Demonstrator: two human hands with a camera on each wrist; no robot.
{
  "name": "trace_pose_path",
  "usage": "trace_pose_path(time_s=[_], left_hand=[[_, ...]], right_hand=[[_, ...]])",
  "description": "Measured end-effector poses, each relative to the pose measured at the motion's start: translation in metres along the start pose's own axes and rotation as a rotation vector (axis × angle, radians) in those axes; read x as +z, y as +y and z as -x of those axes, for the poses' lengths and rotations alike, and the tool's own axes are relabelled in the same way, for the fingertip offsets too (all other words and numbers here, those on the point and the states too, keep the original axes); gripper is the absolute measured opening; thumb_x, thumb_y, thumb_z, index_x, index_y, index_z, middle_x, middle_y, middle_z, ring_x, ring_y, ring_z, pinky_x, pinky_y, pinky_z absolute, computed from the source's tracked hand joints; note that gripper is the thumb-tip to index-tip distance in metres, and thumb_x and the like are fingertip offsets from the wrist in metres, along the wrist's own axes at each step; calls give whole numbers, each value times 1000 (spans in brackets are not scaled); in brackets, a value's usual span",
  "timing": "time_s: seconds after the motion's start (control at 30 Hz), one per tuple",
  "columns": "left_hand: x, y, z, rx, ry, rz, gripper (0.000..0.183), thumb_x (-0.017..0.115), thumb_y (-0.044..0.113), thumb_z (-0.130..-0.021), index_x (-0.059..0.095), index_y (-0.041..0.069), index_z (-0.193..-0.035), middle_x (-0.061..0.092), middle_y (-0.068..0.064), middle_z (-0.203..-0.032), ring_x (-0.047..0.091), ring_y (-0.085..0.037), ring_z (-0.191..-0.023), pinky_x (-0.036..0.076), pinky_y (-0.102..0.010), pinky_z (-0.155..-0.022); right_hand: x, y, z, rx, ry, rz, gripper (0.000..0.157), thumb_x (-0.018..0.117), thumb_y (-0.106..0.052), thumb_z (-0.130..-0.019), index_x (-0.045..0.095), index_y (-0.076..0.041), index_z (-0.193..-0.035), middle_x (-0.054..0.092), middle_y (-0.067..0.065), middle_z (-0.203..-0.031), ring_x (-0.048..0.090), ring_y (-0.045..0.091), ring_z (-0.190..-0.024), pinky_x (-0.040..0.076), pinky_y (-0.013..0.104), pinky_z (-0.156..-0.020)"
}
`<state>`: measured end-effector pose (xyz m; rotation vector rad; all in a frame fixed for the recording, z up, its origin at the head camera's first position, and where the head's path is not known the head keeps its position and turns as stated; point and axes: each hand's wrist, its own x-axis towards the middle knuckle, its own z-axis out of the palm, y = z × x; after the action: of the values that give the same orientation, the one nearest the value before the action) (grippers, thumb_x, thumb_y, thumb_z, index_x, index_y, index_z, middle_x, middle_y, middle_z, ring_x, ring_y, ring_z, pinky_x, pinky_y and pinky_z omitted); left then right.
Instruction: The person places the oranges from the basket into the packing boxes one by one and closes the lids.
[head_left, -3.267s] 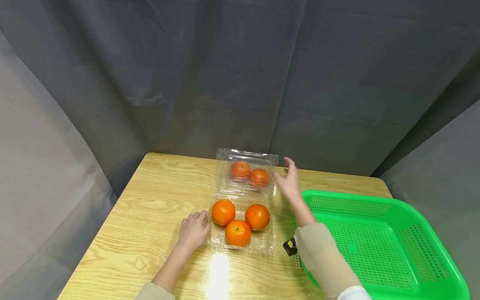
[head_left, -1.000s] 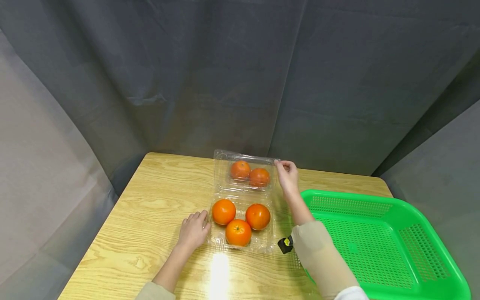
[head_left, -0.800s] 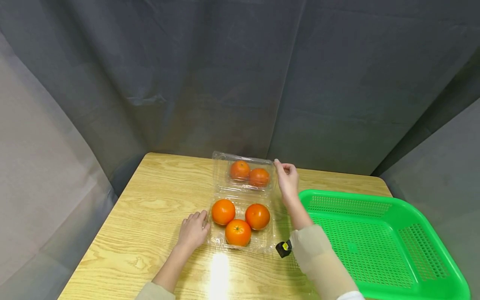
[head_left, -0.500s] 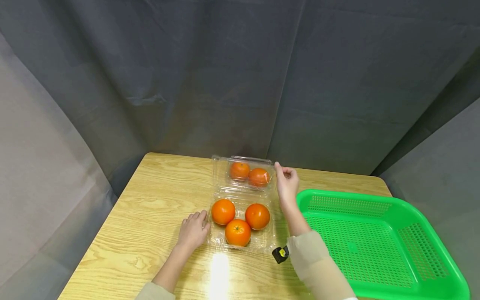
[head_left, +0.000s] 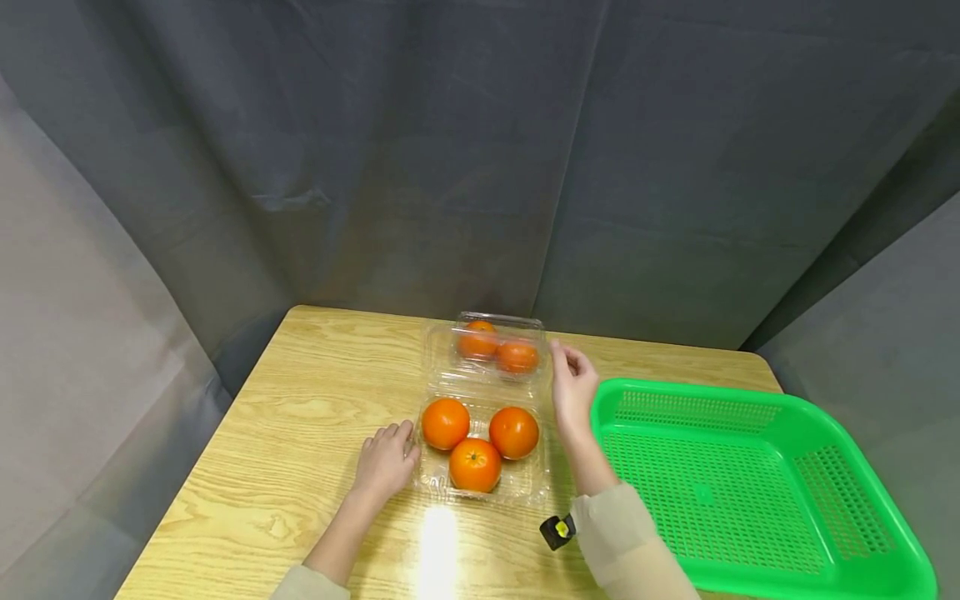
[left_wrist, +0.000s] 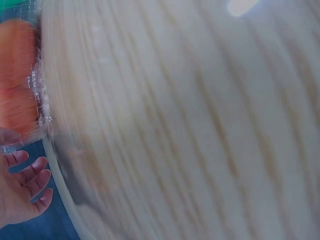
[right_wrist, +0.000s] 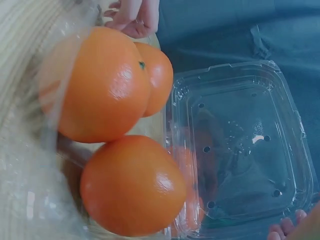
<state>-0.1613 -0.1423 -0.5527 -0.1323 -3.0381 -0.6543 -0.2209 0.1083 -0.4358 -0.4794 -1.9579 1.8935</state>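
A clear plastic clamshell box (head_left: 483, 492) stands on the table with three oranges (head_left: 476, 465) in its base. Its lid (head_left: 442, 354) is raised at the back, leaning forward. My right hand (head_left: 573, 392) pinches the lid's right edge near the top corner; its fingertips (right_wrist: 287, 226) show low in the right wrist view. Through the lid, two more orange fruits (head_left: 517, 356) show behind. My left hand (head_left: 385, 460) rests beside the left rim of the box, fingers loosely bent, thumb side at the plastic. In the left wrist view that hand (left_wrist: 20, 195) is only partly visible.
A large green plastic basket (head_left: 757, 398) stands to the right, partly behind my right forearm. Past the table's (head_left: 300, 392) back edge hangs a dark grey curtain (head_left: 420, 167). A black device (head_left: 557, 531) sits at my right sleeve.
My right hand has come to the lid's upper right corner, taken hold and tilted the lid forward and down. My left hand and the three oranges stay in place.
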Motion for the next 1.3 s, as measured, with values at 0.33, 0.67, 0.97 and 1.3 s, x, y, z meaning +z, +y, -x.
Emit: trace_pose_path(time_s=[0.33, 0.67, 0.97, 1.3], left_hand=[[0, -2, -1, 38, 35, 14, 15, 55, 28, -86, 54, 14, -93, 57, 0, -86, 54, -21, -83, 39, -35, -70], [1, -5, 0, 90, 152, 143, 9, 54, 20, -86, 57, 12, -88, 51, 5, -74, 48, -13, -70, 39, -32, -68], [-18, 10, -8, 90, 297, 475, 38, 49, 14, -91, 46, -1, -125, 53, -18, -115, 51, -34, -102, 44, -46, -83], [-44, 36, -15, 89, 371, 794, 36, 35, 17, -99, 44, 0, -129, 50, -18, -125, 47, -32, -113, 39, -47, -94]], right_hand=[[-5, 8, 15, -35, 14, -64, 36, 59, -29, -88, 62, 3, -106, 61, 12, -100, 54, 13, -88, 42, 16, -74], [-11, 18, 31, -70, 16, -141, 34, 60, -23, -88, 60, 6, -107, 60, 8, -99, 55, 9, -89, 43, 15, -80], [-16, 31, 42, -115, -4, -187, 34, 58, -20, -89, 57, 8, -109, 60, 9, -101, 56, 7, -94, 42, 15, -86], [-22, 43, 55, -256, -43, -254, 28, 56, -11, -90, 56, 12, -106, 58, 11, -103, 55, 8, -96, 42, 16, -88]])
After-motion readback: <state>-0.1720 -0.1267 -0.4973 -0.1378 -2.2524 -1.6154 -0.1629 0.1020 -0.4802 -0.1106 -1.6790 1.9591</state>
